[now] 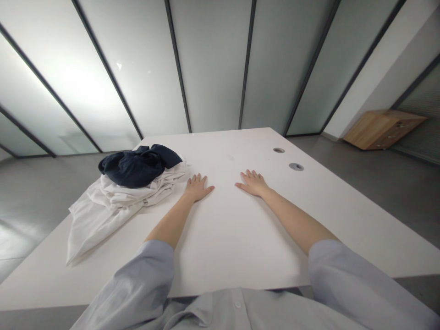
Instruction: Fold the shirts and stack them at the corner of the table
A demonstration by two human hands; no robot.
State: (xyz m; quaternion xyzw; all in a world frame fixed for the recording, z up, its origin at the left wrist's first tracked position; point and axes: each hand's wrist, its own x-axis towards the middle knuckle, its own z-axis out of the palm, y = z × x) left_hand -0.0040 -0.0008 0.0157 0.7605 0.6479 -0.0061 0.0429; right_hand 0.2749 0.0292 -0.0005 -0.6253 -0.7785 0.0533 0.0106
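Observation:
My left hand (197, 187) lies flat, palm down, on the white table (240, 229), fingers spread and holding nothing. It rests just right of a crumpled white garment (110, 204), whose edge it nearly touches. A bunched dark navy garment (139, 165) sits on top of the white one. My right hand (253, 182) is also flat on the tabletop, fingers stretched out, with nothing in it, a short way right of the left hand.
Two round grey cable grommets (296, 167) are set in the table at the far right. Frosted glass panels with dark frames (213, 64) stand behind the table. A wooden drawer cabinet (383, 128) stands on the grey floor at the right.

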